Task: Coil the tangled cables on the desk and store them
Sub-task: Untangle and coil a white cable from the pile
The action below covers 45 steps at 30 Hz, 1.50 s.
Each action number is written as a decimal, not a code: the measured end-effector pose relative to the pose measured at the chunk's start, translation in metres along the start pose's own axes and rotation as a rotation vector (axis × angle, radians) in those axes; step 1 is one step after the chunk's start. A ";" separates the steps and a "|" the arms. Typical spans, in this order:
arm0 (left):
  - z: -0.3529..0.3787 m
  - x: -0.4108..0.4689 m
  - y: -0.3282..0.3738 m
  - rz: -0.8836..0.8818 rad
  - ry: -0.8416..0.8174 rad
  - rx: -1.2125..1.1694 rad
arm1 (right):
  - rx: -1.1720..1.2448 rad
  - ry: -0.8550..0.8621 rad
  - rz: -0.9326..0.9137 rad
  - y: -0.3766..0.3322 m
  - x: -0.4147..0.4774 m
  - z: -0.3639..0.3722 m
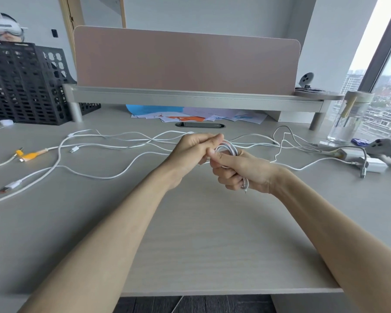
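Observation:
Above the middle of the desk [190,222], my right hand [239,170] grips a small coil of white cable [228,148], thumb pressed over the loops; a cable end sticks out below the fist. My left hand [193,150] is curled against the coil from the left and pinches a strand of it. Several loose white cables [113,143] lie tangled across the desk behind my hands. One cable with a yellow-orange connector [31,155] lies at the left.
A black mesh organiser [25,86] stands at the back left. A grey monitor riser [190,96] with a pink divider spans the back, coloured papers [190,115] under it. A glass jar [348,118], white chargers [368,164] and a grey controller [386,147] sit at the right.

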<state>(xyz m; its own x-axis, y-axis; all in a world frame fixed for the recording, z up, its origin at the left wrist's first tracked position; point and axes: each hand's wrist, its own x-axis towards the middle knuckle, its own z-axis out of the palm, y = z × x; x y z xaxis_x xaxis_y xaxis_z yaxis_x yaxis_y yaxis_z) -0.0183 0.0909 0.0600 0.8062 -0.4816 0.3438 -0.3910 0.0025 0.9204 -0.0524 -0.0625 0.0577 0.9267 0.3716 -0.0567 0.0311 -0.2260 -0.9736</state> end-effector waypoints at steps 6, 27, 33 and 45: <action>-0.003 0.005 -0.007 0.091 0.080 0.082 | 0.017 0.029 -0.002 0.000 0.000 0.000; -0.031 0.011 -0.043 0.152 0.305 1.000 | 0.219 0.413 -0.107 0.002 0.007 -0.027; -0.004 0.013 -0.036 0.290 0.072 0.528 | 0.105 0.111 0.067 -0.002 0.000 -0.012; -0.014 0.008 -0.040 0.230 -0.040 0.659 | -0.137 -0.054 0.283 -0.017 -0.007 -0.007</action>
<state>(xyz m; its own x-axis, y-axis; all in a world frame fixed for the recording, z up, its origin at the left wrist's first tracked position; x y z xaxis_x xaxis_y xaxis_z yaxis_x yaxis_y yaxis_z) 0.0100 0.0989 0.0286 0.6587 -0.5646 0.4973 -0.7477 -0.4176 0.5163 -0.0567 -0.0671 0.0758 0.8846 0.3229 -0.3365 -0.1719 -0.4449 -0.8789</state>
